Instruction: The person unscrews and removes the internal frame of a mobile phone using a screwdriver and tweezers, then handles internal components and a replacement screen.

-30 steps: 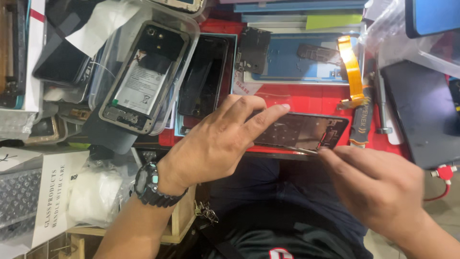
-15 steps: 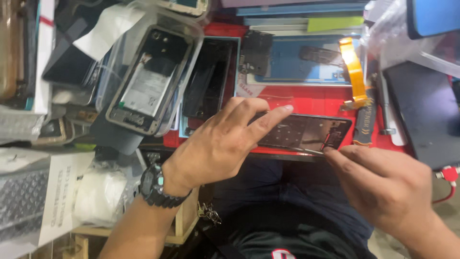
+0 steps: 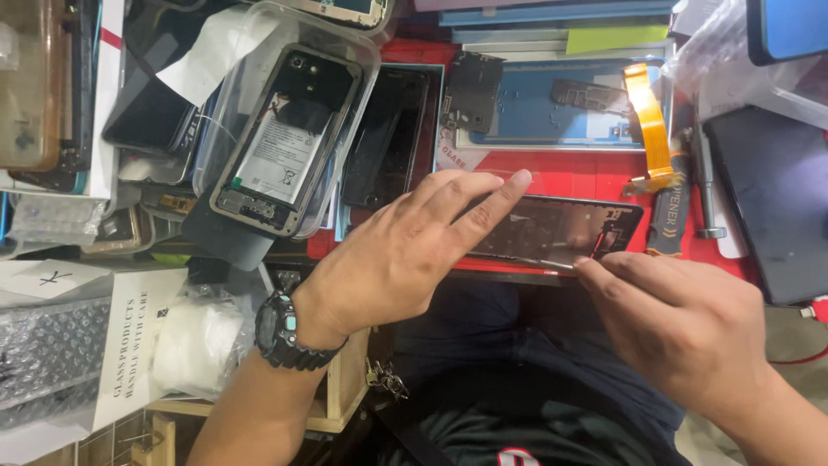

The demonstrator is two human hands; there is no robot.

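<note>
Left hand [image 3: 405, 255] palm-down, fingers extended flat, pressing the left end of the phone frame [image 3: 561, 229] on the red mat [image 3: 569, 173]. Right hand [image 3: 681, 324] at the frame's near right edge, fingertips pinched on a thin tool [image 3: 552, 261].

Bright, even overhead light; soft shadows, mild glare, sharp focus throughout.

**Hands and forearms, head view**

Left hand [image 3: 405, 250]: palm down, fingers [image 3: 483, 203] extended and slightly spread, pointing right; bare forearm rising from lower left, wrist straight. Right hand [image 3: 681, 324]: knuckles up, fingers [image 3: 604, 269] pinched together, tips pointing left; forearm exiting lower right.
</note>
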